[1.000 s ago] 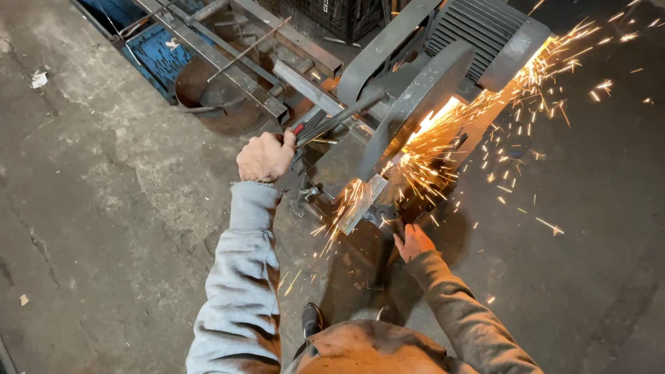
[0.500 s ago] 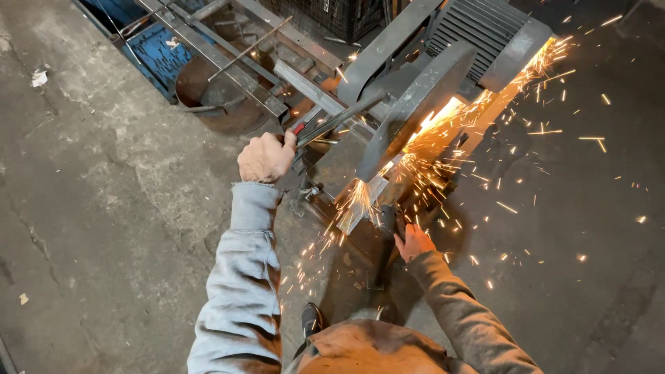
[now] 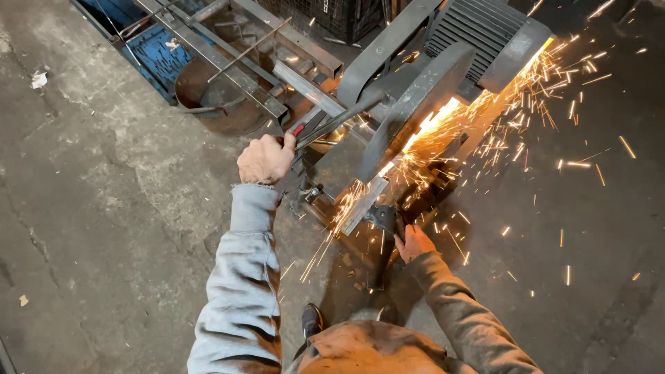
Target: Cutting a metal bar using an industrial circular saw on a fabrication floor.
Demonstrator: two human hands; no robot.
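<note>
A grey chop saw (image 3: pixel 415 111) stands on the concrete floor in the upper middle of the frame, its curved blade guard tilted down over a flat steel bar (image 3: pixel 364 204). Orange sparks spray from the cut toward the upper right and lower left. Its long handle (image 3: pixel 325 128), with a red trigger, slants left from the guard. The bar lies angled, its pale end pointing down-left.

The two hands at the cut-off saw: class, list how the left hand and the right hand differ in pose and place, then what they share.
The left hand is raised and closed in a fist round the saw's handle lever; the right hand is low, near the floor, by the metal piece under the blade guard. The left hand sits clear of the sparks; the right hand is among them. Both are bare, with grey sleeves.
</note>
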